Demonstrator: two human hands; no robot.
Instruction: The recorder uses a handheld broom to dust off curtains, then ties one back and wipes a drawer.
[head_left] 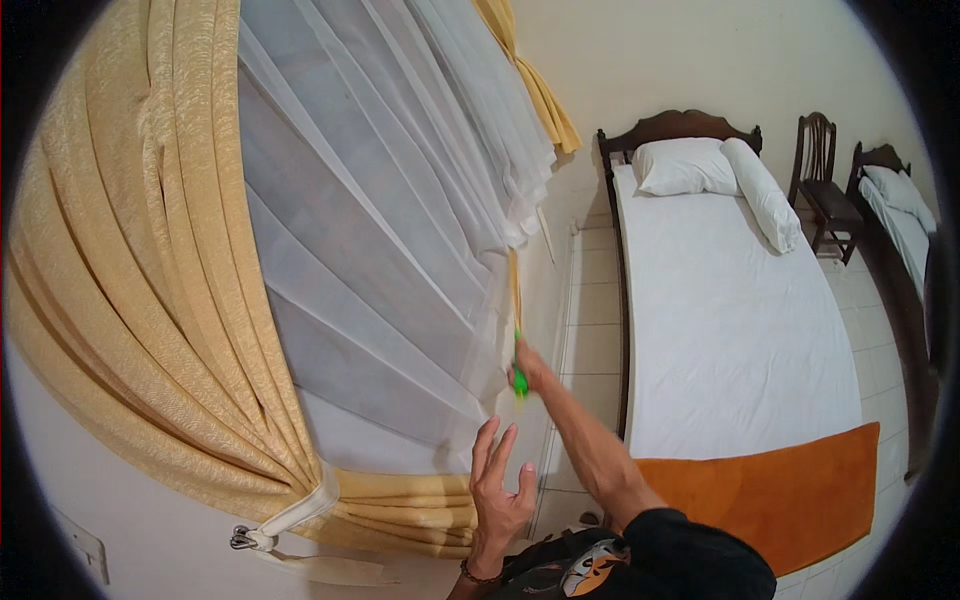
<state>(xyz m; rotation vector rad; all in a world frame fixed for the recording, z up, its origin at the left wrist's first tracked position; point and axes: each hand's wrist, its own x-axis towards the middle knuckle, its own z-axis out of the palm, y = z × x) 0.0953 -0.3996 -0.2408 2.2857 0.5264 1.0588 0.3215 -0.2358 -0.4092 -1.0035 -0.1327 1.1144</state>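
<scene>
My right hand (535, 368) is closed around a bright green handle (520, 382) at the lower end of the sheer curtain. A thin yellowish length (515, 290) rises above that hand; whether it belongs to the handle, I cannot tell. My left hand (503, 497) is raised nearer to me, fingers apart and nothing in it. It is in front of the gathered lower part of the yellow drape (405, 500). Pleated white sheer curtain (370, 200) hangs to the left of both hands. A pale tieback (308, 508) cinches the drape beside a metal wall hook (243, 537).
To the right stands a bed with a white sheet (730, 320), a pillow (685, 166), a bolster (763, 195) and an orange runner (765, 495). Beyond it are a dark wooden chair (828, 190) and a second bed (900, 225). Tiled floor (592, 300) runs beside the wall.
</scene>
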